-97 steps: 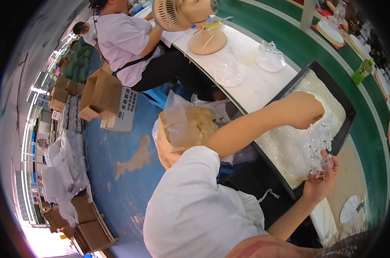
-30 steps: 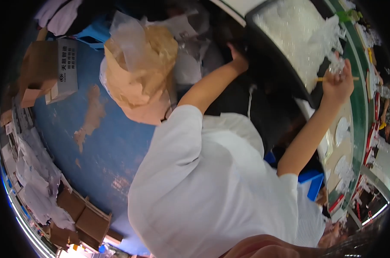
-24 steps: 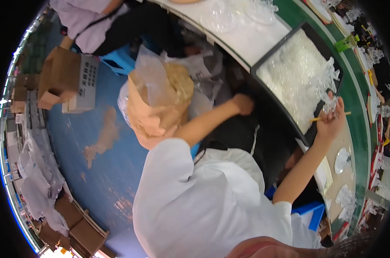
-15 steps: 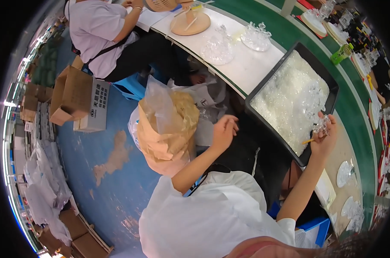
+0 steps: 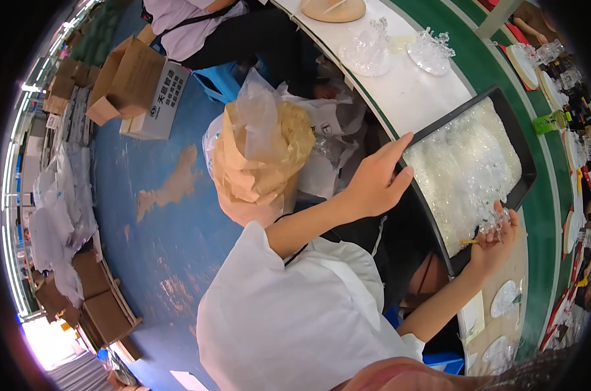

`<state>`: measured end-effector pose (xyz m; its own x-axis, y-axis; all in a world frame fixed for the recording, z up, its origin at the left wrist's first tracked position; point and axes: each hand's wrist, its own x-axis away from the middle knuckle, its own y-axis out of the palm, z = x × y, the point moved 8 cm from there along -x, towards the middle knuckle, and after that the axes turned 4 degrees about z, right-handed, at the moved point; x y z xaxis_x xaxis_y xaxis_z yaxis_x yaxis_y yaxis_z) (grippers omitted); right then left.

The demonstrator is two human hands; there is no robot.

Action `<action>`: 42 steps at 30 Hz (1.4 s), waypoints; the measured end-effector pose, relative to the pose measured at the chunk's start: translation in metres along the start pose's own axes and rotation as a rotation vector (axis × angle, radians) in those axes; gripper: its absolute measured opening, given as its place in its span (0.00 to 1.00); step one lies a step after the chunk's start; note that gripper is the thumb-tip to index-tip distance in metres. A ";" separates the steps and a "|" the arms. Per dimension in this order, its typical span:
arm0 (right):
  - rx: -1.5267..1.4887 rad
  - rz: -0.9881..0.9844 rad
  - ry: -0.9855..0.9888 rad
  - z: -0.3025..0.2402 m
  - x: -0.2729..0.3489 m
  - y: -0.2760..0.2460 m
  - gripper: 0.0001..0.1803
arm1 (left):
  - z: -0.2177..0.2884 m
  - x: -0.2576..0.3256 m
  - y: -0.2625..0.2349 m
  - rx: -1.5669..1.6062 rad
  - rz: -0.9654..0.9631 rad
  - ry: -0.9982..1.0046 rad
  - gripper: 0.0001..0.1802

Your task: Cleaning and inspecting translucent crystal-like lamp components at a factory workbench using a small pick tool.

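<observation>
The right hand (image 5: 495, 244) is closed, its fingers and thumb pinching a clear branched piece (image 5: 493, 223) over the lower end of a black tray (image 5: 512, 133). A yellowish stick (image 5: 469, 242) juts out to the left of this grip; whether it joins the clear piece cannot be told. The glinting white granules (image 5: 452, 156) filling the tray lie just beyond and left of the grip, and the clear piece blends into them, so its far end is hard to make out.

Farther left, the left hand (image 5: 377, 186) holds nothing, fingers spread, close by the tray's near wall; contact is unclear. The step in hand appears to be keeping the clear piece at the granules with one hand while the other is free. The next move seems to call for a steady right pinch and a left hand lifted clear of the wall.

Nearer the body from the grip, a round clear piece (image 5: 505, 298) lies on the bench. Left of both hands stands a brown paper bag (image 5: 263, 163). Beyond the tray, two clear ornaments (image 5: 367, 53) sit on a white tabletop (image 5: 406, 91), and a green bottle (image 5: 551, 122) stands past the far wall.
</observation>
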<state>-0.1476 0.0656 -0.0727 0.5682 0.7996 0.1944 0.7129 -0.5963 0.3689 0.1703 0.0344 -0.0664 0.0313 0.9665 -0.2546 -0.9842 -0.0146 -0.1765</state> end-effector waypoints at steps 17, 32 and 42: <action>-0.196 0.010 -0.063 -0.002 0.010 -0.012 0.13 | 0.197 -0.076 0.046 0.347 -0.054 1.066 0.05; -0.297 -0.023 -0.065 0.003 0.012 -0.020 0.15 | 0.150 -0.117 0.107 0.334 -0.154 0.826 0.06; -0.315 0.005 -0.102 0.001 0.020 -0.012 0.11 | 0.130 -0.122 0.124 0.279 -0.323 0.696 0.06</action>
<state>-0.1440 0.0887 -0.0737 0.6210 0.7760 0.1103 0.5572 -0.5360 0.6343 0.0220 -0.0521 0.0663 0.3311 0.5302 -0.7805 -0.9125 0.3904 -0.1219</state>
